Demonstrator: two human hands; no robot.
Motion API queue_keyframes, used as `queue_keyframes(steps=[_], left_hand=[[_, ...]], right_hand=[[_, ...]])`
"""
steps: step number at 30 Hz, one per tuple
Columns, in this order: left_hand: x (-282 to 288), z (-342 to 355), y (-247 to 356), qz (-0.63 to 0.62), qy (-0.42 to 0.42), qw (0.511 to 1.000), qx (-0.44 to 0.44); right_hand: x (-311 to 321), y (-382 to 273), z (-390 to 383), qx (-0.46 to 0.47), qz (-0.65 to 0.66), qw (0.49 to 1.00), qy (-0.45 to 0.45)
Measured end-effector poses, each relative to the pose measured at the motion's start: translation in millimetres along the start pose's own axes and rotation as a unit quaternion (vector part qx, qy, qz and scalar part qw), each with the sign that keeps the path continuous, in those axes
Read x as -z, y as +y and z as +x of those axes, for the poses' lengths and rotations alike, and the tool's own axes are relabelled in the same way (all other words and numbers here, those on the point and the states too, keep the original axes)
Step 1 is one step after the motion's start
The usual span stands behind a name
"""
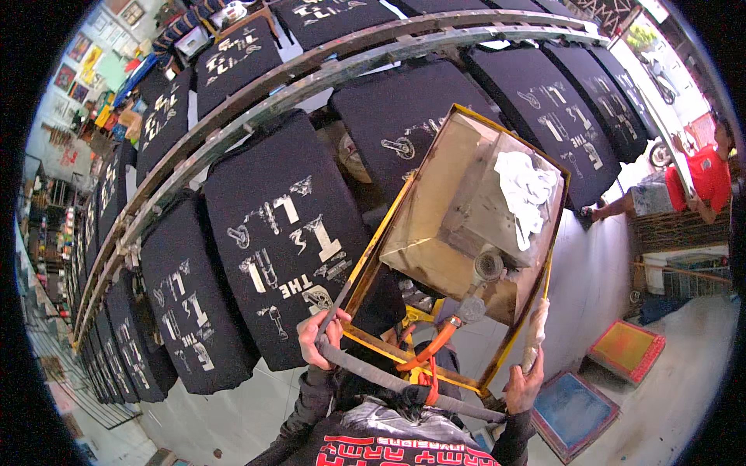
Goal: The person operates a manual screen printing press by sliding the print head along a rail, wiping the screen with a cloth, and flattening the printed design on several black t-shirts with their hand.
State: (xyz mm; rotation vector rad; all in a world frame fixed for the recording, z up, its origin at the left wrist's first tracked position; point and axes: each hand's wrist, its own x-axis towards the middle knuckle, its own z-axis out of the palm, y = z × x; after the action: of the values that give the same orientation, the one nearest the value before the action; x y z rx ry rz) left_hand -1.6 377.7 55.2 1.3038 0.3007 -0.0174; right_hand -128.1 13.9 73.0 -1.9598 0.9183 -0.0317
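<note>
In front of me is a yellow-framed metal box (pixel 443 225), open at the top, with a dull metal housing inside. My left hand (pixel 330 342) is closed around a bent grey-wrapped bar (pixel 373 376) at the box's near left corner. My right hand (pixel 524 386) is closed at the lower end of a pale cloth-wrapped handle (pixel 536 334) on the right side. A crumpled white cloth (pixel 526 190) lies on the housing. Near me, a round metal fitting (pixel 488 268) leads to an orange hose (pixel 435 347). Red cord (pixel 433 388) is tied to the bar.
Left and ahead, black printed T-shirts (pixel 280 241) lie on rows of boards beside a long rail (pixel 233 136). Two framed screens, blue (pixel 575 412) and yellow-red (pixel 626 351), rest on the floor at right. A person in red (pixel 699 179) is farther right, near a motorbike (pixel 660 155).
</note>
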Motion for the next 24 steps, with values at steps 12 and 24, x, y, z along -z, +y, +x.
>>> queue_keyframes(steps=[12, 24], left_hand=[[10, 9, -19, -0.016, -0.034, 0.998, -0.046], [6, 10, -17, -0.025, -0.037, 0.998, -0.043]], right_hand=[[-7, 7, 10, 0.046, -0.028, 0.998, 0.036], [-7, 15, 12, 0.054, -0.031, 0.998, 0.029]])
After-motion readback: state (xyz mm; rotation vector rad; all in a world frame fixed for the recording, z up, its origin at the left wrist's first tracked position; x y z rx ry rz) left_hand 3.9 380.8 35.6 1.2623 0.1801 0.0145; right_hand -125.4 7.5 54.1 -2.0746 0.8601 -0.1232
